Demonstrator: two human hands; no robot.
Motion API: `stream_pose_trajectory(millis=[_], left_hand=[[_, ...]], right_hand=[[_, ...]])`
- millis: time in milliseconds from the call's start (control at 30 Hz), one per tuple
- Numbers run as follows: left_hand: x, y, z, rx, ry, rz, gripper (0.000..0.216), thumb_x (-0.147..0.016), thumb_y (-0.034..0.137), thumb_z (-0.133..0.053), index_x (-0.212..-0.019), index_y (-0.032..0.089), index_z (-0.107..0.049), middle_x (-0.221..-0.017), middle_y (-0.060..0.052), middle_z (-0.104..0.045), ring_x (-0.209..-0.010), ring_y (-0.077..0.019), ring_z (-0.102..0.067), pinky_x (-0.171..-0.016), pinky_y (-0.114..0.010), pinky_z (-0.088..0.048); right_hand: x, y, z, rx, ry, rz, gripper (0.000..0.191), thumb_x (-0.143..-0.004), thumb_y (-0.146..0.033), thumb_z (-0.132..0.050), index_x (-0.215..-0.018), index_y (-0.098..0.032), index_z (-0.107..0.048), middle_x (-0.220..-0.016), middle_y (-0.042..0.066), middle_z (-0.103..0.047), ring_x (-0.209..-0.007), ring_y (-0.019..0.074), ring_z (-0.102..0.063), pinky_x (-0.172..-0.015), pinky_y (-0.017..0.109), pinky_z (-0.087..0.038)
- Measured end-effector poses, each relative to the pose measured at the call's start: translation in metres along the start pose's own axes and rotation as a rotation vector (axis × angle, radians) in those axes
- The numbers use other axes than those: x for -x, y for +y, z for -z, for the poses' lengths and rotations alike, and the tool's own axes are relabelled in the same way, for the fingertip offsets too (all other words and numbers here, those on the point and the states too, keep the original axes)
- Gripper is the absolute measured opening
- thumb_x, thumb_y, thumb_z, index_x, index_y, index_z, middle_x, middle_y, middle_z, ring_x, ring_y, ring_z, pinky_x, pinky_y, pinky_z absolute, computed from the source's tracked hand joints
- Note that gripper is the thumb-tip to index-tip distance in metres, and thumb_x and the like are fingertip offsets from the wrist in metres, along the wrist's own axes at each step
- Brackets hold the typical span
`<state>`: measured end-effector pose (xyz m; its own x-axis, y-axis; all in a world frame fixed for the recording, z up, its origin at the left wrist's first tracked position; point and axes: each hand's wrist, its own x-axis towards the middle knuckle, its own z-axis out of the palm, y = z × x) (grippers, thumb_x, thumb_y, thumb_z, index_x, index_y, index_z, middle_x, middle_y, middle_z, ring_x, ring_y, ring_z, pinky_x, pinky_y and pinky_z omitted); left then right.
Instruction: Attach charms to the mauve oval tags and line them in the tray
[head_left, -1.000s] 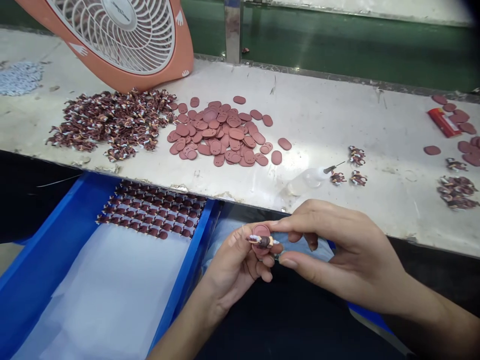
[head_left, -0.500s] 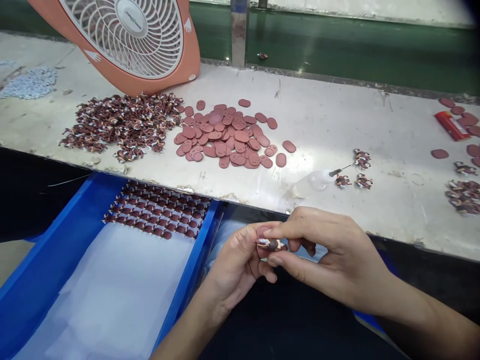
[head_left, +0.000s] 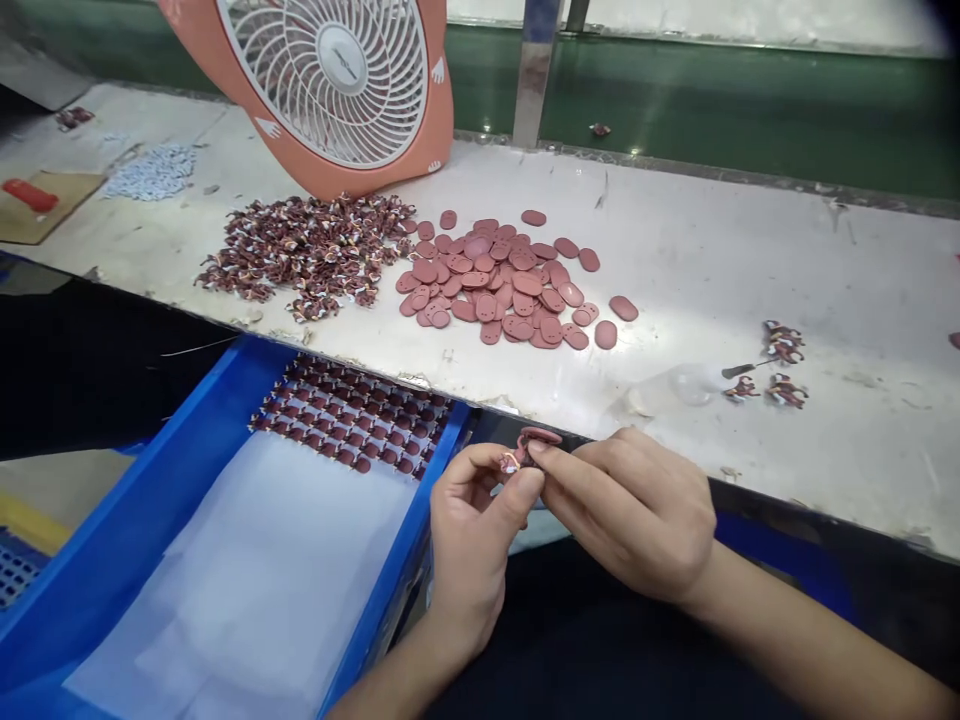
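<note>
My left hand (head_left: 480, 540) and my right hand (head_left: 637, 510) meet in front of the bench edge. Between their fingertips is a small painted figurine (head_left: 511, 461), brown with white and yellow bits, joined to or pressed against a reddish-brown oval base (head_left: 541, 435). My left thumb and forefinger pinch the figurine part. The right fingers press at the base from the other side; the exact contact is partly hidden. On the bench just beyond lies a clear squeeze bottle (head_left: 679, 385) with a needle tip, beside several loose figurines (head_left: 786, 391).
A pile of figurines (head_left: 300, 250) and a heap of oval bases (head_left: 495, 285) lie on the bench (head_left: 712, 250). An orange fan (head_left: 341, 180) stands behind them. Left below, a blue tray (head_left: 187, 400) holds white sheets (head_left: 277, 560) and rows of figurines on bases (head_left: 360, 420).
My hands have turned the piece, so the base now shows edge-on above the figurine. The view has swung left, bringing a red object on a board into sight.
</note>
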<state>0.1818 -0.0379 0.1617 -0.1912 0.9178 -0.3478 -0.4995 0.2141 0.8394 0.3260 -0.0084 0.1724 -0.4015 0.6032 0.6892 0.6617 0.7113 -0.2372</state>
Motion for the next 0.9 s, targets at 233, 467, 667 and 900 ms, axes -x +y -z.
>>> stream_pose_trajectory(millis=[233, 467, 667, 900], left_hand=[[-0.008, 0.005, -0.002, 0.047, 0.019, 0.143, 0.026, -0.075, 0.039, -0.084, -0.081, 0.017, -0.070, -0.067, 0.005, -0.054, -0.052, -0.0037, -0.044, -0.048, -0.015, -0.039], [-0.022, 0.006, 0.036, -0.194, 0.274, 0.095, 0.039, -0.067, 0.047, -0.083, -0.085, 0.018, -0.064, -0.091, -0.002, -0.067, -0.068, -0.0109, -0.063, -0.045, -0.017, -0.041], [-0.042, -0.001, 0.155, -0.762, 0.656, -0.032, 0.044, -0.066, 0.055, -0.072, -0.089, 0.019, -0.062, -0.089, -0.009, -0.072, -0.084, -0.0256, -0.072, -0.061, -0.030, -0.053], [-0.060, -0.014, 0.218, -1.311, 0.614, 0.142, 0.028, -0.071, 0.049, -0.072, -0.088, 0.027, -0.075, -0.079, -0.005, -0.075, -0.090, -0.0326, -0.071, -0.086, -0.046, -0.052]], right_hand=[[-0.002, -0.002, -0.004, -0.003, -0.029, 0.045, 0.019, -0.085, -0.009, -0.074, -0.103, -0.011, -0.069, -0.065, 0.002, -0.066, -0.055, 0.0127, -0.050, -0.052, 0.029, -0.038], [0.016, -0.003, 0.025, -0.168, -0.092, 0.223, 0.011, -0.086, -0.005, -0.070, -0.093, -0.011, -0.073, -0.058, -0.001, -0.061, -0.051, 0.0113, -0.048, -0.045, 0.031, -0.036], [0.037, 0.013, 0.029, -0.158, -0.172, 0.128, 0.023, -0.077, 0.002, -0.076, -0.097, -0.009, -0.071, -0.064, 0.002, -0.065, -0.053, 0.0121, -0.053, -0.050, 0.029, -0.044], [0.037, 0.011, 0.022, -0.176, -0.170, 0.075, 0.024, -0.077, 0.003, -0.075, -0.097, -0.010, -0.070, -0.064, 0.002, -0.064, -0.053, 0.0129, -0.056, -0.051, 0.029, -0.045]])
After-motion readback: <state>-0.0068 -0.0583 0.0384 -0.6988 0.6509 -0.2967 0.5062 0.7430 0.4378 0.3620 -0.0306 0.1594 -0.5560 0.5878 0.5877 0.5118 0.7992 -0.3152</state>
